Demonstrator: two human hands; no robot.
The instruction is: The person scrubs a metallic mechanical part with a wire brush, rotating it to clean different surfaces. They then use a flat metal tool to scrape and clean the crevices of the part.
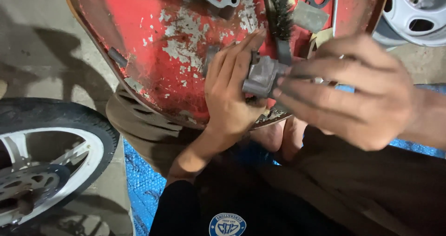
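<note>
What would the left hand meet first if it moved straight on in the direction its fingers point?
Probably the wire brush lying on the red metal tray; the left hand points up and right towards it. Depth is unclear.

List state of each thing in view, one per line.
Left hand: gripping the grey metal part from below.
Right hand: fingertips pinched on the part's right end.
Grey metal part: held off the tray, between both hands.
Red tray: paint flaking, rusty.
Wire brush: lying on tray.
Tyre: on its wheel, upright.
</note>
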